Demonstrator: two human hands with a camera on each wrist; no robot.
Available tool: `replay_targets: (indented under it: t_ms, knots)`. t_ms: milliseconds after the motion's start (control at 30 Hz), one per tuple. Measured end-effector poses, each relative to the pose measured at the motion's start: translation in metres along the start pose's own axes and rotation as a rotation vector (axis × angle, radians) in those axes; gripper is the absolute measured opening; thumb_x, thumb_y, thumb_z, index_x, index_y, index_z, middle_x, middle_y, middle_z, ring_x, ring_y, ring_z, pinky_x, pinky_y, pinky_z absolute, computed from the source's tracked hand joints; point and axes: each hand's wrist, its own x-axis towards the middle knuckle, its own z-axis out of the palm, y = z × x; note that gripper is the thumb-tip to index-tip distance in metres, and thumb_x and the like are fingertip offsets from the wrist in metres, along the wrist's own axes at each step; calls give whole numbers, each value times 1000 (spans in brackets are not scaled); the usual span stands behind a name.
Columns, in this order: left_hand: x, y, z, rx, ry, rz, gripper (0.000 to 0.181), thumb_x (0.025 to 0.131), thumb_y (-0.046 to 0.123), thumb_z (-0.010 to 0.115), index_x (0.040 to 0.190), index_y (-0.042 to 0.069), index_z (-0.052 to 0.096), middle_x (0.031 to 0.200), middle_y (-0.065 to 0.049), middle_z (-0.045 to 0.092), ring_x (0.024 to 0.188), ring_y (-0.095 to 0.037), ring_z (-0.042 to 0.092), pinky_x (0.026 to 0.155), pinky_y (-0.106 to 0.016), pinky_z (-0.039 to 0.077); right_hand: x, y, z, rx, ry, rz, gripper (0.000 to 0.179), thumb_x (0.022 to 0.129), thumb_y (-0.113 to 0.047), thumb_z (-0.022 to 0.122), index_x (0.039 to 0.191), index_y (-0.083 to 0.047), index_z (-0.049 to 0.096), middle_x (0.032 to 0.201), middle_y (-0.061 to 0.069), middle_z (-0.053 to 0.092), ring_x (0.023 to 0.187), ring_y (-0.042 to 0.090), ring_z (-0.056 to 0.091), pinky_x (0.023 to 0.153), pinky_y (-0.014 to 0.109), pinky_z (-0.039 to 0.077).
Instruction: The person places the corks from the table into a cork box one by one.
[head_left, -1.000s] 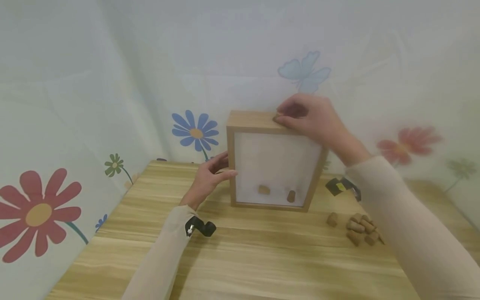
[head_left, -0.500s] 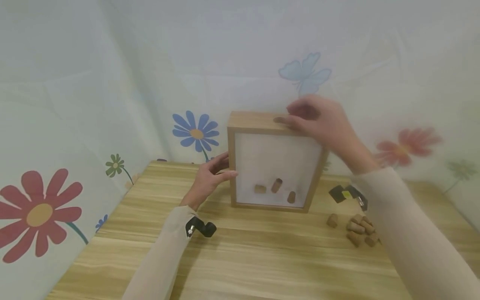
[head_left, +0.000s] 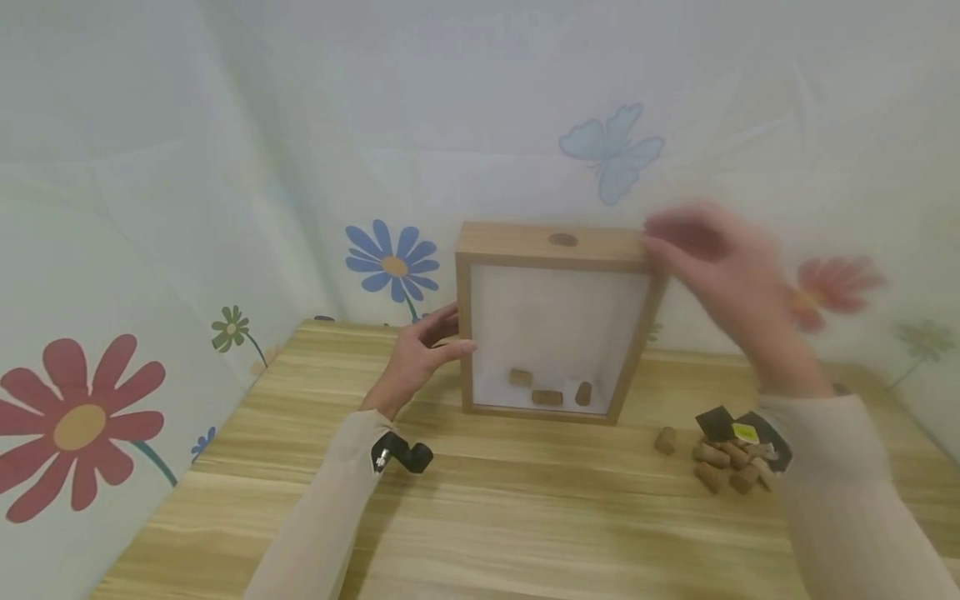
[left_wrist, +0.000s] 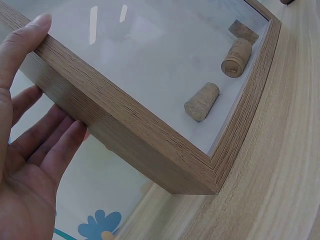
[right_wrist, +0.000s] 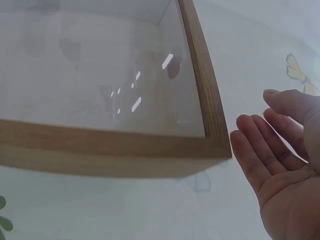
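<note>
A wooden shadow box (head_left: 558, 329) with a clear front stands upright on the table, a dark oval hole (head_left: 562, 240) in its top edge. Inside, at the bottom, lie three corks, among them a horizontal cork (head_left: 547, 397) and a tapered cork (left_wrist: 202, 102). My left hand (head_left: 415, 360) holds the box by its left side, thumb on the front edge and fingertips against the side face (left_wrist: 100, 130). Beside the top right corner is my right hand (head_left: 723, 267), blurred in the head view; in the right wrist view its fingers are relaxed with nothing in them.
A pile of several corks (head_left: 708, 477) lies on the wooden table (head_left: 525, 517) to the right of the box, partly behind the right wrist camera. One loose cork (head_left: 665, 440) sits nearer the box. A flowered white cloth (head_left: 225, 167) hangs behind.
A cork has passed through the top hole and dropped to the bottom, where it lies on its side. My right hand has moved right, away from the hole. The left hand stays put.
</note>
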Motion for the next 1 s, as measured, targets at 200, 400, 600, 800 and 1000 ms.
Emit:
replay_targets:
  t_ms: [200,400,600,800,1000]
  knots:
    - [-1,0,-2,10,3,6,69,95,14,82,157,11,52,146,-13,62,135,-28,58,108,-39,52,-19,23,-10,38,68,28,39,99,-32,79,133,-15,73,126,-1,73,111,8,65,95,17,50]
    - [-3,1,-5,4,12,3,69,95,12,81,157,10,52,146,-14,62,135,-28,58,107,-38,53,-35,56,-12,-29,17,65,40,99,-32,79,134,-14,71,127,2,73,105,1,64,89,11,47]
    - [-2,1,-4,5,14,4,69,95,11,81,157,8,51,145,-15,62,135,-28,58,108,-38,52,-52,85,-9,-50,-113,101,41,102,-30,75,137,-9,68,130,16,72,101,-8,62,84,6,48]
    - [-2,2,-4,13,13,21,68,95,11,81,157,8,52,145,-15,63,134,-27,58,109,-38,52,-64,108,-2,-21,-226,88,38,104,-24,73,134,-2,68,126,22,71,98,-7,63,83,8,50]
    - [-2,1,-5,11,11,19,68,95,10,80,157,8,52,145,-15,63,134,-27,58,109,-38,51,-72,127,4,-10,-245,59,31,101,-14,74,128,3,70,122,25,73,97,-8,64,82,9,51]
